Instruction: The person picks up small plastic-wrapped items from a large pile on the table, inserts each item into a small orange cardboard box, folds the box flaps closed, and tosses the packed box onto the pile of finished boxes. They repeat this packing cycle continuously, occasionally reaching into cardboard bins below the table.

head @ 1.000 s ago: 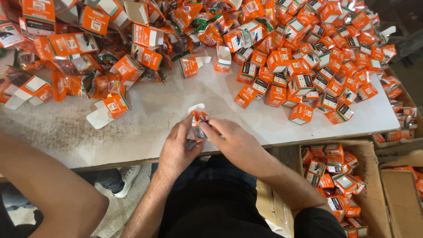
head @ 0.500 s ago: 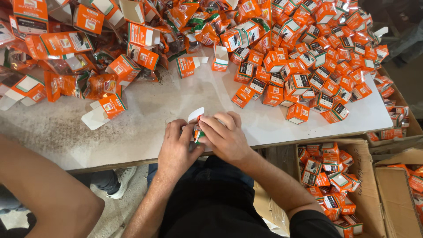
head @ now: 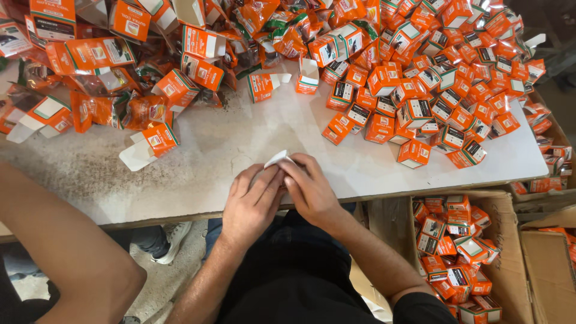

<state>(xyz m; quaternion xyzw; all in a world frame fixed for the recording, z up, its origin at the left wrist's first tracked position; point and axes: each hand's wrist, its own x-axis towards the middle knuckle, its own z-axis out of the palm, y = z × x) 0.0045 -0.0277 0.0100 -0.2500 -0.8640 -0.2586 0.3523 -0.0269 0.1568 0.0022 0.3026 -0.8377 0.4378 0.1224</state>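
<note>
Head view. L hand [head: 253, 201]: palm down, back to camera, fingers [head: 264, 180] extended fwd and angled toward R hand. R hand [head: 309, 186]: palm down, fingers curled, tips meeting those of L hand. Hands touching at fingertips. Both forearms bare, converging from lower frame; R elbow bent, dark sleeve at upper arm.

A single head-worn camera looks steeply down from above the person's own seat, close over the white bench [head: 198, 168]. It faces forward across the bench's near edge, taking in the lap below and a cardboard carton [head: 504, 240] at the lower right. No second view shares the scene.
</note>
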